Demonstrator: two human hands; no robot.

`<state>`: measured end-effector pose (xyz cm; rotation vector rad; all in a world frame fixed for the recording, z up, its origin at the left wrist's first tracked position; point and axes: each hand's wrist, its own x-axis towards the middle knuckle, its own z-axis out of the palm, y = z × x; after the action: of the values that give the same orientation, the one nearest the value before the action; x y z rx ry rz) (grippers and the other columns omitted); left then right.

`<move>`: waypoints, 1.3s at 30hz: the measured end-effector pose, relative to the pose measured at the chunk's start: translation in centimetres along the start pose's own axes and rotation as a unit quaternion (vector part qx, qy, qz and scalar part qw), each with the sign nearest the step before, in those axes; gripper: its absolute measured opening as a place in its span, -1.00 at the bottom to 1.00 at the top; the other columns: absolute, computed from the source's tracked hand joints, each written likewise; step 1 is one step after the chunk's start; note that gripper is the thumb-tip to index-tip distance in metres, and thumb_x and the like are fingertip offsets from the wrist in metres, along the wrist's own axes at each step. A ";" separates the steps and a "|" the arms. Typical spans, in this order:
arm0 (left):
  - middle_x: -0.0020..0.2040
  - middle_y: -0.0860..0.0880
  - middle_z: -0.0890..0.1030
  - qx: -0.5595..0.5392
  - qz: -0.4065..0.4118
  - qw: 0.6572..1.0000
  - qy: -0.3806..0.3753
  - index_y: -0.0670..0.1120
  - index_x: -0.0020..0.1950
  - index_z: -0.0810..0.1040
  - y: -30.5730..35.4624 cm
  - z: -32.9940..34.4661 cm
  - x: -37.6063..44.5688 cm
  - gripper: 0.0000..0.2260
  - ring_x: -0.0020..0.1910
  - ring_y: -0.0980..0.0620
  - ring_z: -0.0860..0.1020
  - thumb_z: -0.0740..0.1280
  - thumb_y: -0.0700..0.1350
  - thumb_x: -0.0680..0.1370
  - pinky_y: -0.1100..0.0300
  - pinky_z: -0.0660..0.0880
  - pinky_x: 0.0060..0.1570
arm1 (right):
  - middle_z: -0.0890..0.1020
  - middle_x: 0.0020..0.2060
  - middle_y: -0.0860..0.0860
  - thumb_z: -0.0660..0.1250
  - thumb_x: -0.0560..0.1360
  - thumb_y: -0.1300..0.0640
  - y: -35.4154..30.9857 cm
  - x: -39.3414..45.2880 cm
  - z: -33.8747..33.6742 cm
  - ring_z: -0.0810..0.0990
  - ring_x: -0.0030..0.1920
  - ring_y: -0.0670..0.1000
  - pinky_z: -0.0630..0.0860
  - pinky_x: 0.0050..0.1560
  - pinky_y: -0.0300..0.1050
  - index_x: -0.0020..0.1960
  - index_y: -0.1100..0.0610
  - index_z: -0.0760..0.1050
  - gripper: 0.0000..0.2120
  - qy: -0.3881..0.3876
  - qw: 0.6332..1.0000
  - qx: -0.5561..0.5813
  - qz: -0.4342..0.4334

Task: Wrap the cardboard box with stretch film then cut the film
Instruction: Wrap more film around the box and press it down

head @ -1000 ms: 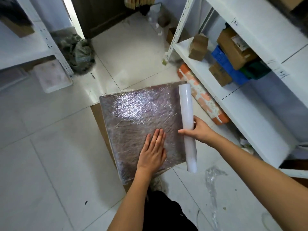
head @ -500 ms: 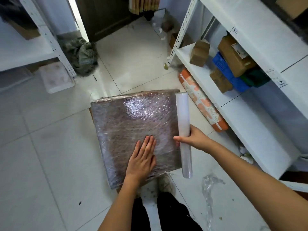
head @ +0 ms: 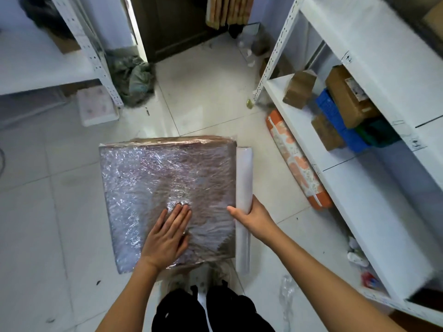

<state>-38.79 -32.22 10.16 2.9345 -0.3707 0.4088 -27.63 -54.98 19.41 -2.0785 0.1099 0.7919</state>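
A flat cardboard box (head: 153, 183), covered in shiny crinkled stretch film, stands on the tiled floor in front of my legs. My left hand (head: 167, 236) lies flat on its top near the front edge, fingers together and stretched out. My right hand (head: 254, 219) grips a long white roll of stretch film (head: 244, 173) that runs along the box's right edge. The film runs from the roll straight onto the box top. No cutting tool is in view.
A white metal shelf unit (head: 359, 188) on the right holds small cardboard boxes (head: 347, 97) and a blue crate (head: 335, 118). An orange patterned roll (head: 297, 161) lies on the floor beside it. A second shelf (head: 48, 75), a foam block (head: 96, 109) and grey cloth (head: 134, 77) are at far left.
The box has turned so its edges sit squarer to me. My right hand has kept the roll at the box's right edge. My left hand stays flat on top.
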 end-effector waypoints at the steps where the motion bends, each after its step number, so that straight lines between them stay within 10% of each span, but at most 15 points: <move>1: 0.55 -0.04 0.08 0.002 -0.001 1.000 0.001 -0.16 0.50 0.19 0.0 0.0 0.2 -0.46 0.51 -0.02 0.13 0.17 -0.01 0.55 -0.02 0.06 0.48 | 0.59 -0.01 -0.02 0.42 0.27 -0.30 0.2 0.1 -0.1 0.62 -0.02 0.00 0.59 0.03 0.02 0.14 0.02 0.38 -0.41 0.008 1.000 0.009 -0.003; 9: 0.49 -0.08 0.24 0.005 -0.002 1.000 -0.006 -0.17 0.47 0.23 -0.5 -0.2 0.9 -0.45 0.49 -0.05 0.20 0.23 -0.03 0.52 -0.03 0.08 0.47 | 0.55 -0.09 -0.08 0.47 0.40 0.05 -0.5 1.2 0.1 0.55 -0.13 -0.21 0.49 -0.25 -0.40 0.12 0.09 0.38 -0.61 0.041 0.996 0.076 -0.020; 29: 0.46 -0.16 0.31 0.020 -0.035 0.999 0.013 -0.25 0.43 0.32 1.0 -1.7 2.6 -0.50 0.47 -0.09 0.22 0.17 -0.07 0.53 -0.08 0.12 0.44 | 0.54 0.06 -0.02 0.37 0.47 -0.01 -0.2 3.4 -0.2 0.52 0.06 -0.04 0.42 0.08 -0.20 0.19 0.09 0.38 -0.63 0.076 0.990 0.119 -0.007; 39: 0.49 -0.15 0.20 0.005 0.126 0.988 -0.086 -0.23 0.46 0.27 6.7 2.4 5.3 -0.42 0.50 -0.10 0.14 0.20 0.03 0.51 -0.03 0.02 0.48 | 0.57 0.05 0.00 0.38 0.47 0.04 0.7 4.1 -0.4 0.55 0.06 -0.04 0.45 0.07 -0.21 0.22 0.15 0.42 -0.62 0.069 0.991 0.118 -0.006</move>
<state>-34.98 -40.25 10.18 2.9484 -0.7710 0.1854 -24.45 -54.87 16.69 -1.9056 0.2546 0.5960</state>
